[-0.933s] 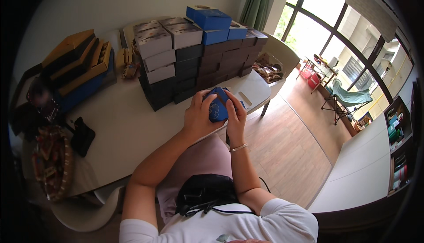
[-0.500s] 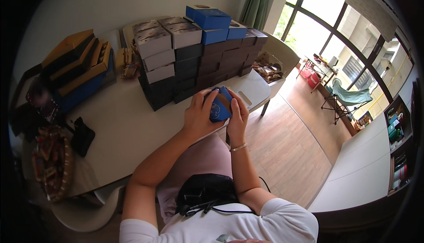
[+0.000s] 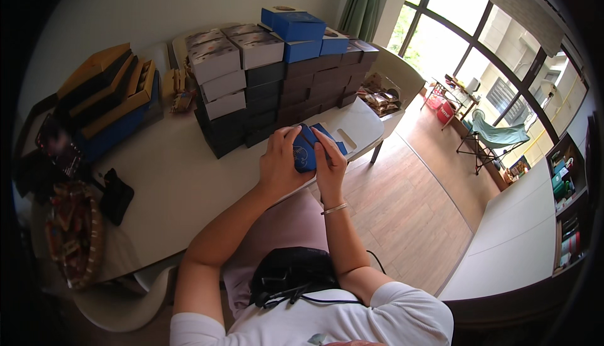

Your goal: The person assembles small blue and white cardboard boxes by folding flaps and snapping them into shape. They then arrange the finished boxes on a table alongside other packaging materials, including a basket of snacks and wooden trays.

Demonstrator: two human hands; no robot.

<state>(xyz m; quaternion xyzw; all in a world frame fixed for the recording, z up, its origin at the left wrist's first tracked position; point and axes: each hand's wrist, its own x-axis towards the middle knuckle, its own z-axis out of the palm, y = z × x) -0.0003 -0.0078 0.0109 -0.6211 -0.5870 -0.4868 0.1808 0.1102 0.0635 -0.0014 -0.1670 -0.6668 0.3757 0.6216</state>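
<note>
A small blue cardboard box (image 3: pixel 303 156) with a pale line drawing on its side is held in front of me, over the table's near edge. My left hand (image 3: pixel 277 160) is wrapped round its left side, fingers over the top. On the other side, my right hand (image 3: pixel 330 165) grips it, thumb and fingers bent over the top and right side. A blue flap sticks out to the right beyond my right fingers. The box's inside is hidden by my hands. Just behind it rise the stacked boxes (image 3: pixel 302 91), dark, white and blue.
The white table (image 3: pixel 182 185) bears a basket of wrapped snacks (image 3: pixel 72 236), a black pouch (image 3: pixel 117 198) and a pile of open boxes (image 3: pixel 116 94) at left. A carton of packets (image 3: pixel 382 100) stands beyond the stack. Farther right are wooden floor and a folding chair (image 3: pixel 494 133).
My right hand has shifted slightly left and its fingers now bend over the box's top. The box has turned a little, and a blue flap now shows at its right.
</note>
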